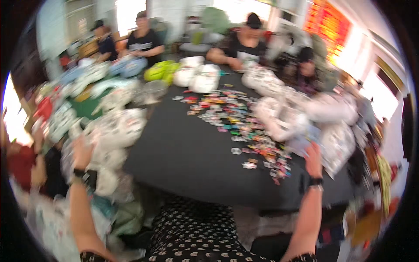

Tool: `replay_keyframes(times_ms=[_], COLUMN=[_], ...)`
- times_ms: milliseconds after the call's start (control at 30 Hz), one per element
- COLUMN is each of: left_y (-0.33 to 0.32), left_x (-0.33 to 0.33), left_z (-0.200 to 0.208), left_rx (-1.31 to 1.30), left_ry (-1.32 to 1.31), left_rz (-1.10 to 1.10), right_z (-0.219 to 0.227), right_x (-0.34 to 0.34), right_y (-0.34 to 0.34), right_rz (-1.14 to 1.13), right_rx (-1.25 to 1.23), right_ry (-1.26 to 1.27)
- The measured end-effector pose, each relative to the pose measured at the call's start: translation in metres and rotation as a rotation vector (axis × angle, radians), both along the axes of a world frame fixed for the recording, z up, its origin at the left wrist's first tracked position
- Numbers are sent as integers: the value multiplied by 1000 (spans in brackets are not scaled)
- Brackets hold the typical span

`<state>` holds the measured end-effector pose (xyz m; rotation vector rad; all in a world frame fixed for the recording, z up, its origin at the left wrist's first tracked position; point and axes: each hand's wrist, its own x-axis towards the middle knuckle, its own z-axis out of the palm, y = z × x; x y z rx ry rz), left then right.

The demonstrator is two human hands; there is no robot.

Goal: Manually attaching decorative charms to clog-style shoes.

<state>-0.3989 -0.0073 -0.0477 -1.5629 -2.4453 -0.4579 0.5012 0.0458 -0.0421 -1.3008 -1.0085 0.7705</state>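
Observation:
My left hand [83, 150], with a dark watch at its wrist, reaches out beside the table among white plastic bags [115, 129]. Motion smears its fingers, so I cannot tell whether they grip a bag. Over the right part of the black table [187, 153], my right hand [312, 159] is up against a pale bluish bag [305, 139]. Its fingers are blurred too, and their grip is unclear. Many small colourful pieces [235, 113] lie scattered across the table to the left of that hand; their kind is too blurred to make out.
Full white bags [283, 113] line the table's right side. Two white bundles [205, 78] and a bright yellow-green bag [161, 72] stand at the far edge. Across the table sits a person in a black cap [251, 43]; other people are farther back and at the sides.

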Motion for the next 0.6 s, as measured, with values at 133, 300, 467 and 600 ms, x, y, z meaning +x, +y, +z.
replay_keyframes(times_ms=[133,300,467,600], left_y=[28,16,32,52], left_x=[-4,-14,14,48], left_z=[-18,-35,-17,-24], left_rx=[-18,124,-86,-136], left_ry=[-193,-497,-334,-318], left_rz=[225,167,252,244], right_z=[-19,-55,-54,-64], right_x=[-32,-86,-114,-106], right_y=[-62,-85,-90,-86], right_rz=[-61,-125,-168,-205], right_rx=[-64,-68,-90,21], right_ry=[-514,-879,-1000,-1149])
